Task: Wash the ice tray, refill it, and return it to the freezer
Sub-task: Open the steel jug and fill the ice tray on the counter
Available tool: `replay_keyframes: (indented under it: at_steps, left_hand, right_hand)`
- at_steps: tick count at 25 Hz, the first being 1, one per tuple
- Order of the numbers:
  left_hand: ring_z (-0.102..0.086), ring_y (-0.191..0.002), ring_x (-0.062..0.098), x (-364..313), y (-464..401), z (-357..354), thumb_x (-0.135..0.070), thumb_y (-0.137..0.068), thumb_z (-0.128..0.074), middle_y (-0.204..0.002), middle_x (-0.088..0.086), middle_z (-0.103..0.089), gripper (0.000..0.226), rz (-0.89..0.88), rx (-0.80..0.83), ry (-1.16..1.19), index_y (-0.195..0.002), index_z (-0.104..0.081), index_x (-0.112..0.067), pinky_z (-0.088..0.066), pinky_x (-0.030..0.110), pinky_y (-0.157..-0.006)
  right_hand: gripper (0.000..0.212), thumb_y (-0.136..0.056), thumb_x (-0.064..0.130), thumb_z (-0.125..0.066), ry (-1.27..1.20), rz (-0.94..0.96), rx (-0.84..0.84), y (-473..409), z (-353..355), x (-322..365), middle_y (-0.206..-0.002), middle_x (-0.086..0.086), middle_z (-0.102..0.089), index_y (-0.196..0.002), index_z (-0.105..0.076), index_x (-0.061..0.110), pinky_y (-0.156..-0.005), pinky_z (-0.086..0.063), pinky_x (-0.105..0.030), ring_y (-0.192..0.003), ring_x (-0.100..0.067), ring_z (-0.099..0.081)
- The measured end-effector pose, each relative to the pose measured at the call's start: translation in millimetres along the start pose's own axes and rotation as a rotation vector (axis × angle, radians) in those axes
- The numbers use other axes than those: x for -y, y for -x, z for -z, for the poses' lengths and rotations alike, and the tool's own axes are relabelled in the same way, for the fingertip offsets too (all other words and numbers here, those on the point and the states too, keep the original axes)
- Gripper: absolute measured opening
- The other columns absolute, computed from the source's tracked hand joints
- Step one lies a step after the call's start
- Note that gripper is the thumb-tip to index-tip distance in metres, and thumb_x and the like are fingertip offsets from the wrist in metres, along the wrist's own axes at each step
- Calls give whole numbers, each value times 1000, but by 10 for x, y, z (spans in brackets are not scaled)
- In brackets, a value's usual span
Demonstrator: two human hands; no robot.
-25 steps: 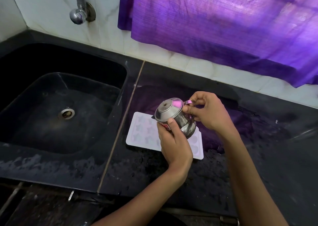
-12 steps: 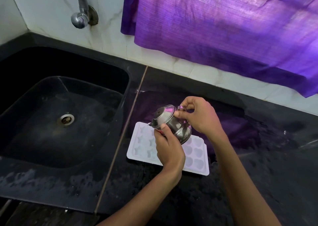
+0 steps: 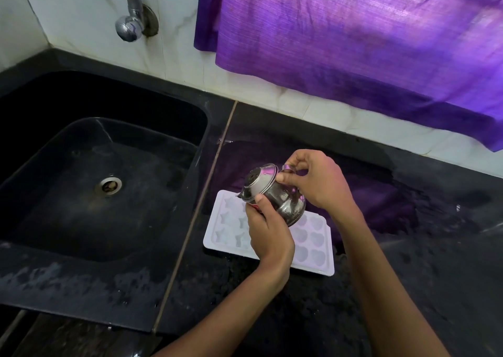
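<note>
A white ice tray with star and heart moulds lies flat on the black counter, just right of the sink. Over its left half I hold a small lidded steel pot, tipped with its spout toward the star moulds. My left hand grips the pot's underside from below. My right hand pinches the handle at the pot's top right, thumb against the lid's rim. Both hands hide the tray's middle.
A black sink with a round drain lies to the left. A chrome tap sticks out of the white tiled wall. A purple cloth hangs over the wall at the back right. The counter looks wet.
The pot has tipped further, spout down toward the tray's left half. Both hands keep their hold. The view has shifted, so everything sits lower in the frame.
</note>
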State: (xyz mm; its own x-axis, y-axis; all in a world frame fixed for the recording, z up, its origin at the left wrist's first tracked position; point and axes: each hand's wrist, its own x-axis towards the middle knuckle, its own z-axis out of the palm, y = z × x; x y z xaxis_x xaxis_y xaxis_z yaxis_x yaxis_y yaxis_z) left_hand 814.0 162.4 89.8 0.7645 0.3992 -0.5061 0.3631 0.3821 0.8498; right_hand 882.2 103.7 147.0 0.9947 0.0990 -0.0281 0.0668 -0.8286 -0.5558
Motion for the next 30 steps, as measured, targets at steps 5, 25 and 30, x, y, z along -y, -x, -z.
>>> replay_keyframes:
  at_steps: [5,25,30]
  left_hand:
    - [-51,-91,15,-6,0,-1,-47,-99,-22,-85,-21,-50,40,-3,2,7,-116,-50,-25,-37,29,-86]
    - [-51,-94,14,-31,69,20,-45,-100,-21,-103,-8,-55,42,-32,29,2,-122,-49,-23,-37,28,-87]
    - [-54,-97,14,-23,116,42,-44,-100,-22,-107,-9,-56,40,-79,34,6,-126,-47,-26,-38,27,-87]
  right_hand:
    - [16,-76,32,-76,5,5,-2,-13,-1,6,-85,5,-70,-82,-63,25,-72,-51,-30,-82,-12,-64]
    - [13,-79,29,-74,-20,1,-23,91,34,13,-89,2,-70,-83,-62,23,-71,-50,-29,-83,-14,-64]
    - [9,-82,26,-71,-53,10,-21,141,56,1,-88,2,-70,-82,-62,24,-75,-51,-31,-84,-15,-64]
